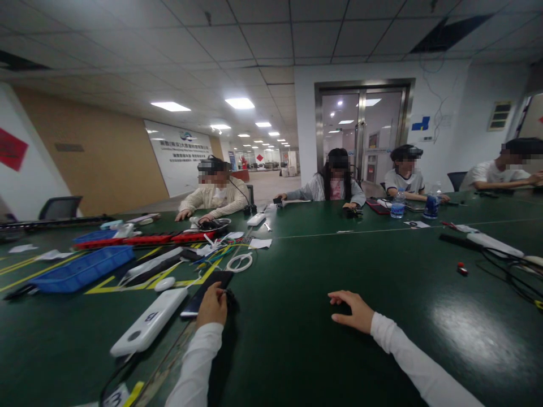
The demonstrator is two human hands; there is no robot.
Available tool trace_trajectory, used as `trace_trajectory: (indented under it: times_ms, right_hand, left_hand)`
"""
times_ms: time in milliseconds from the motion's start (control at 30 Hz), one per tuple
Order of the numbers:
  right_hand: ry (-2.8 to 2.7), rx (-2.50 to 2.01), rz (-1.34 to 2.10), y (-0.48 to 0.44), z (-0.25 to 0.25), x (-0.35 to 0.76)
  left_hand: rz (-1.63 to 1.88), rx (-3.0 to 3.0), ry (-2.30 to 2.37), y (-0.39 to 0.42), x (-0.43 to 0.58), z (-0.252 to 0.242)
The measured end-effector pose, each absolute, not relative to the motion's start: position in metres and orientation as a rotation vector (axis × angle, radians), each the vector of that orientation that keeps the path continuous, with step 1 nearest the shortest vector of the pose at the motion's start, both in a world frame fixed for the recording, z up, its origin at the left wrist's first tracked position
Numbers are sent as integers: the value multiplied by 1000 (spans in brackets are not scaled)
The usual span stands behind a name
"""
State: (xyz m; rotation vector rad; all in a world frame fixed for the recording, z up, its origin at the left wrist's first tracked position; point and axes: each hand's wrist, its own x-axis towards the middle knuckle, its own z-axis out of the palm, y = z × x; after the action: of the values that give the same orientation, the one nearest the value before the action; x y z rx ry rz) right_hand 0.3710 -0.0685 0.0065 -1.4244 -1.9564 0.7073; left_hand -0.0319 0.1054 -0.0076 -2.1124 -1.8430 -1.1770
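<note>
My left hand [213, 306] is closed at the near edge of a dark flat notebook-like slab [203, 291]. Its fingers curl round a small black object [231, 299], perhaps a bundled cable; most of it is hidden or too dark to make out. My right hand [354, 312] hovers over or rests on the green table [292, 350], which I cannot tell. Its thumb and fingers are apart, and nothing is between them. Left of my left hand lies a white power bank-like box [150, 322] with a cord, and a white rounded piece [164, 284] sits just beyond it.
A blue tray [85, 268], red strips [148, 239] and a coiled white cable [239, 262] lie at the left. To the right are a small red item [462, 269], a white power strip [494, 243] and black cables. Bottles [397, 203] and several seated people line the far side.
</note>
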Motion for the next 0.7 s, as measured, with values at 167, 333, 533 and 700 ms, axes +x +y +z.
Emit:
trace_trajectory:
  times_ms: [167, 333, 533, 700]
  right_hand:
    - [-1962, -1427, 707, -67, 5, 371]
    - [-1961, -1454, 715, -66, 2, 372]
    - [-1972, -1455, 686, -65, 1, 372]
    - [-1981, -1434, 638, -64, 1, 371]
  left_hand:
    - [-1167, -2104, -1878, 103, -28, -7]
    - [-1151, -2107, -1908, 104, -29, -8]
    - [-1154, -2120, -1908, 107, -30, -10]
    - [-1163, -2152, -1904, 107, -30, -11]
